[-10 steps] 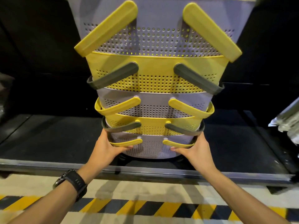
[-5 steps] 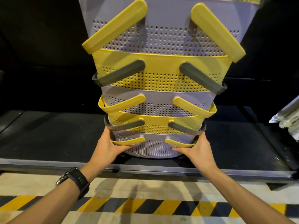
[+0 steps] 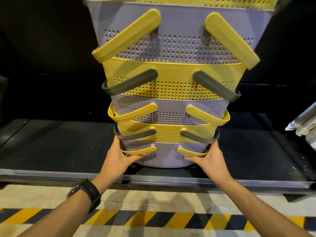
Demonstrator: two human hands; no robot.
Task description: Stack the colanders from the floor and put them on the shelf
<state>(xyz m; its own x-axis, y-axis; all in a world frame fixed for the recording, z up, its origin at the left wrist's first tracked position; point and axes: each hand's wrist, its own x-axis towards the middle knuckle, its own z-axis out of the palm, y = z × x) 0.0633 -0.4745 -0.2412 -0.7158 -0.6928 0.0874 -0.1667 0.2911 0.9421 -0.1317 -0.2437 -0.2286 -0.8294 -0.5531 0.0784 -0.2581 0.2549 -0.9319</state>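
Observation:
A tall stack of colanders (image 3: pixel 171 93), alternating grey and yellow with folding handles, rises out of the top of the view. Its bottom grey colander (image 3: pixel 164 157) sits at the front of the black shelf (image 3: pixel 59 147), its small feet touching or just above the surface. My left hand (image 3: pixel 118 156) grips the bottom colander's left side, thumb over the yellow handle. My right hand (image 3: pixel 209 158) grips its right side the same way. The stack's top is out of frame.
The shelf has a metal front edge (image 3: pixel 153 179) and a dark back wall. Pale wrapped goods (image 3: pixel 306 124) lie at the right end of the shelf. Yellow-black hazard tape (image 3: pixel 153 219) runs along the floor below. A black watch (image 3: pixel 87 192) is on my left wrist.
The stack and both hands have moved a little forward over the shelf, and the view has come closer; the grip is unchanged.

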